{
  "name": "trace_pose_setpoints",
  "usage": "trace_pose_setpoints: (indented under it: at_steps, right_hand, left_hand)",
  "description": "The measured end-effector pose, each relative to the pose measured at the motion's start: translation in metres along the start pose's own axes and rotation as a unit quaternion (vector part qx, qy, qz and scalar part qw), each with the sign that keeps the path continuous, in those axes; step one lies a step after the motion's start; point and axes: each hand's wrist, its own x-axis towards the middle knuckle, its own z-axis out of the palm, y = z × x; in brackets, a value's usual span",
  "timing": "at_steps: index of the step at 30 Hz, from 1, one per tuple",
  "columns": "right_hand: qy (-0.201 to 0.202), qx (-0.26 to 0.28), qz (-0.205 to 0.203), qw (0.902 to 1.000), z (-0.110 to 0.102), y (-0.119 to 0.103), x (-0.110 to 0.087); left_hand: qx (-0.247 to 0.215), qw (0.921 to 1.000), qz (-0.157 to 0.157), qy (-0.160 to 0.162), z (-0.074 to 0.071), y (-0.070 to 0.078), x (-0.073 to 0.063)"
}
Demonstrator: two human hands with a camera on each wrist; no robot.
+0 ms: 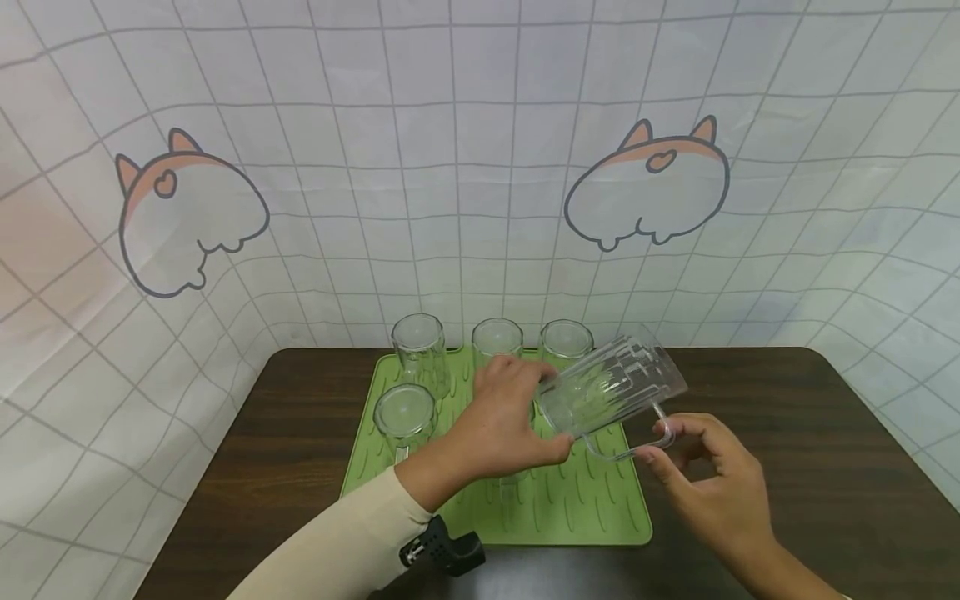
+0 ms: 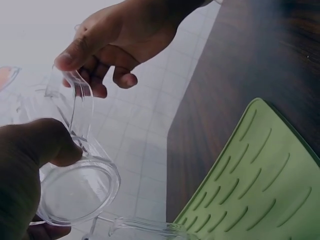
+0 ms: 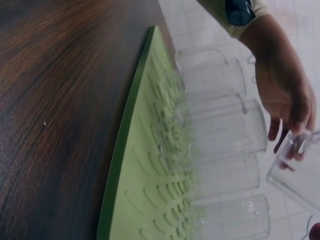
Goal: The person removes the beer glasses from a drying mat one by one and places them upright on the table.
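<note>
A clear glass mug (image 1: 611, 383) is held tilted in the air above the right part of a green ribbed mat (image 1: 577, 508). My left hand (image 1: 498, 417) grips its round lower-left end, with the thumb on the near side. On the mug's handle, my right hand (image 1: 712, 483) pinches with thumb and fingers. The left wrist view shows that round end of the mug (image 2: 77, 192) close up beside my left thumb. Several more clear mugs stand on the mat, among them one at the back left (image 1: 420, 354) and one at the front left (image 1: 405, 417); my left hand partly covers others.
The mat lies on a dark brown wooden table (image 1: 247, 492). A white grid-patterned cloth (image 1: 420, 167) with cartoon animal prints rises behind the table and along its sides. A black strap device (image 1: 442, 548) sits on my left wrist.
</note>
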Motion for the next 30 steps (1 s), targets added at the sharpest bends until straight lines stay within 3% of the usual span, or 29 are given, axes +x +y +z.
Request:
trace_pose_setpoints:
  at_steps: [6,17,21,30]
  right_hand:
    - [-0.009,0.004,-0.013,0.9999,0.002,-0.005,-0.001]
    - [-0.033,0.066,-0.044,0.9963,0.011,-0.006,-0.004]
    - [-0.043,0.100,-0.075,0.9913,0.014,-0.004,-0.006]
    - [-0.102,0.096,-0.073,0.9874,0.013,-0.009,-0.005]
  left_hand:
    - [0.018,0.9998,-0.002,-0.006,0.003,0.002,0.002]
    - [0.038,0.9984,-0.027,-0.032,0.010,0.006,0.005]
    - [0.049,0.9972,-0.034,-0.044,0.014,0.008,0.006]
    - [0.091,0.9941,-0.029,-0.051,0.018,0.011,0.007]
